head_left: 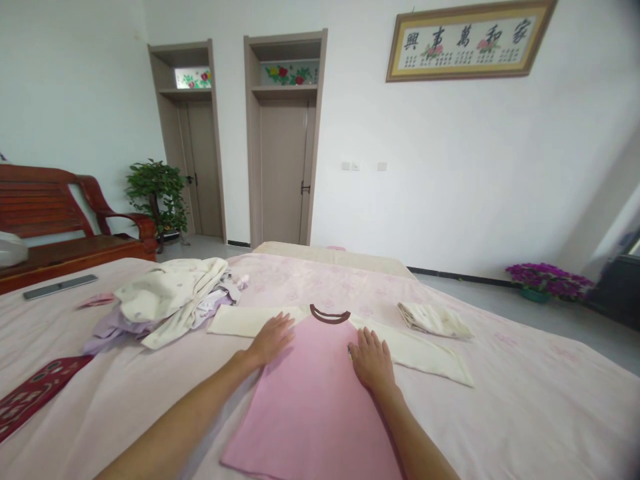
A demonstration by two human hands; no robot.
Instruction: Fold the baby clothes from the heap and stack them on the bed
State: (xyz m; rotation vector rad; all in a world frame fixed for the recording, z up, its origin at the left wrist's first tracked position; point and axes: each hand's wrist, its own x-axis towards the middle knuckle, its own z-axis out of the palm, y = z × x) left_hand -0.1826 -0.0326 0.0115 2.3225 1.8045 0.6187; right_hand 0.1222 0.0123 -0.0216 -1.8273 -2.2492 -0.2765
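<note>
A pink shirt (320, 393) with cream sleeves and a brown neckband lies spread flat on the pale pink bedsheet (540, 420). Its neck points away from me and both sleeves reach out sideways. My left hand (273, 340) rests flat near the left shoulder, where the sleeve joins the body, fingers stretched out. On the opposite shoulder lies my right hand (371, 360), open, palm down on the cloth. Neither hand grasps the fabric. The shirt's lower edge runs partly out of view at the bottom.
A heap of clothes (170, 293) lies left of the shirt, and a folded cream garment (434, 320) to its right. Farther left are a phone (60, 287) and a dark red patterned item (40, 393). A wooden bench (75, 220) stands beyond the left edge.
</note>
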